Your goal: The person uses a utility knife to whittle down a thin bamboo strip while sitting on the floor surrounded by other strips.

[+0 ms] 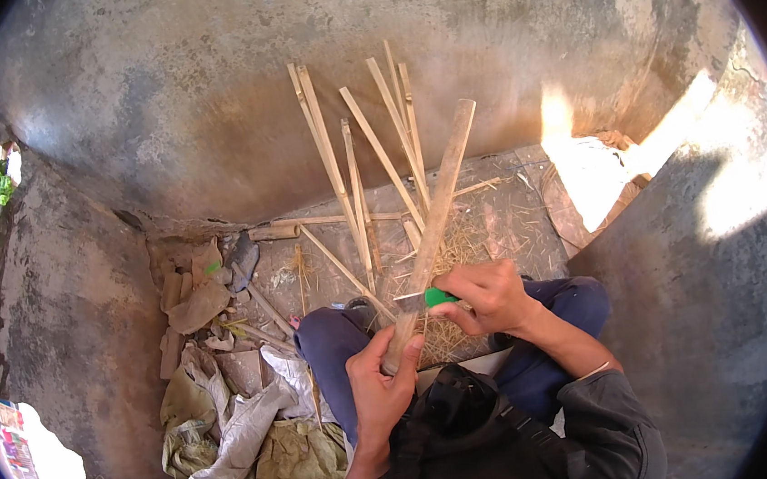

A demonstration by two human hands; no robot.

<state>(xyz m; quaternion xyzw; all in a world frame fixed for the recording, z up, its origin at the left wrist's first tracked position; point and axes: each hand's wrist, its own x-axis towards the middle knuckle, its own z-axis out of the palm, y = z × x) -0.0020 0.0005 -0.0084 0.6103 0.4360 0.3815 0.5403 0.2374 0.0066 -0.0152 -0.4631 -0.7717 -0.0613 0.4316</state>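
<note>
Brown wood in a long, flat strip [438, 221] is held aslant at the centre of the frame, its far end raised toward the upper right and its near end brought down to the lower middle. The near end is gripped by the left hand [385, 383], with the thumb laid along the wood. By the right hand [489, 296], just right of centre, a knife with a bright green handle [440, 296] is grasped in closed fingers; its pale blade is set across the strip, above the left hand.

Thin, pale wooden sticks [331, 157] are leaned against a stained grey-brown wall [188, 92] in the upper middle. Fine straw-coloured shavings [445, 342] are scattered between legs clad in dark blue trousers [331, 349] and over the floor beyond. At the lower left, a crumpled whitish sack [242, 443] and olive-coloured cloth-like sacking [302, 455] are heaped. Brown, broken pieces [198, 306] are piled in the left corner of the floor. Bright sunlight is cast on the right side of the frame.
</note>
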